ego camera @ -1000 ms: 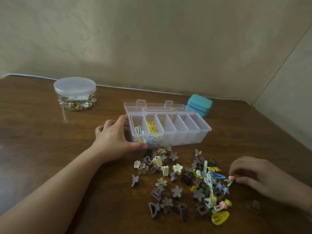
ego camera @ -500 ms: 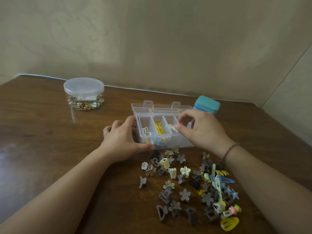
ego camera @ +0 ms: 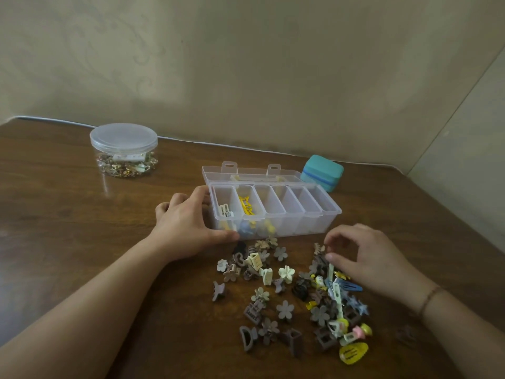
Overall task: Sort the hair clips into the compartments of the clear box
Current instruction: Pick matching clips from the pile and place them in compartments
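Six slots sit in a row in the clear box, w/ its lid flipped open behind it. It stands on the brown table, a bit nearer the back edge than the front edge. 1st slot from the left holds a pale clip. 2nd slot holds yellow clips. The other 4 slots look bare, but the walls are see-thru so it's hard to be sure.

Left hand holds the left end of the box: fingers curled round its side, thumb pressed on the front wall.

Right hand is low over the right part of the pile of hair clips, which lies just in front of the box, toward the front edge. Its thumb and 1st finger curl close together near a brown clip and the top of a long pale green clip. Can't tell if they pinch anything.

The pile has lots of brown and grey flower clips, some cream ones, blue star ones, and a yellow oval clip at the front.

A round clear tub w/ a lid sits near the back left corner, full of small shiny bits. A teal box sits just behind the clear box's right end.
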Demonstrator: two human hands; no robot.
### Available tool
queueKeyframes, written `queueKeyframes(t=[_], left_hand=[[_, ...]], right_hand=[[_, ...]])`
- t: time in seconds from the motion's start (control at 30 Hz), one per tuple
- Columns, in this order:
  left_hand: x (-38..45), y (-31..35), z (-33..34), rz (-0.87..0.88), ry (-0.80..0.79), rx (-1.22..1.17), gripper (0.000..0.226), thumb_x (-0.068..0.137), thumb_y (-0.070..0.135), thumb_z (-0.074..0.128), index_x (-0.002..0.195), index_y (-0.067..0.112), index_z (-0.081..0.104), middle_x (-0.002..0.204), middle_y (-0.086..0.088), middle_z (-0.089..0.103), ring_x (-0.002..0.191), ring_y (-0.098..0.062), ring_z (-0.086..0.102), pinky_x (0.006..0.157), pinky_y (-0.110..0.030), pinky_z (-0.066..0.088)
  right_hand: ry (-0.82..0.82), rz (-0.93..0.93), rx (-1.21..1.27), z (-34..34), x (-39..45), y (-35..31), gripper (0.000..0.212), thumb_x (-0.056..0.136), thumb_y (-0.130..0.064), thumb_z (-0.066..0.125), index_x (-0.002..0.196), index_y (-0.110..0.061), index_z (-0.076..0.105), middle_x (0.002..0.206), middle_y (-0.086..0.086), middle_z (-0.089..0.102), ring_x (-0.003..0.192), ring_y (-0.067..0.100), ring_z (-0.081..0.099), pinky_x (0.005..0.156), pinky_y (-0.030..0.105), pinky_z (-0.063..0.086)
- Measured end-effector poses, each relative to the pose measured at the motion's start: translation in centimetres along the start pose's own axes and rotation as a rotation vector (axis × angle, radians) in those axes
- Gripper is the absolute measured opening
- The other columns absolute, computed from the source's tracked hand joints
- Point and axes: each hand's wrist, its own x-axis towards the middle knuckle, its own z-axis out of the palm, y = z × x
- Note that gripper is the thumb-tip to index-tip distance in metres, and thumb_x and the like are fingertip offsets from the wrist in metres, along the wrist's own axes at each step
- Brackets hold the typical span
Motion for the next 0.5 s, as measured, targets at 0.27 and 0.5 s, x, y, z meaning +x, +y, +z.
queueKeyframes(t=[0.27, 0.5], left_hand=[[-0.1, 0.1, 0.0, -0.003, -0.004, 0.010, 0.101, 0.061, 0.075, 0.068, 0.143, 0.036, 0.025, 0.140, 0.005, 0.046, 0.137, -0.019, 0.026, 0.112, -0.045, 0.014], [0.2, -0.5, 0.1, 0.012, -0.007, 0.004, 0.101, 0.058, 0.079, 0.066, 0.141, 0.039, 0.025, 0.139, 0.010, 0.047, 0.136, -0.017, 0.027, 0.111, -0.047, 0.015]], right_hand=[[-0.034, 0.029, 0.147, -0.1, 0.3, 0.5, 0.030, 0.082, -0.016, 0.073, 0.090, -0.042, 0.060, 0.082, -0.015, 0.067, 0.086, -0.003, 0.061, 0.078, 0.024, 0.049], [-0.165, -0.037, 0.249, -4.7, 4.6, -1.0, 0.034, 0.078, -0.009, 0.077, 0.087, -0.039, 0.063, 0.085, -0.007, 0.072, 0.080, 0.007, 0.068, 0.078, 0.033, 0.054]])
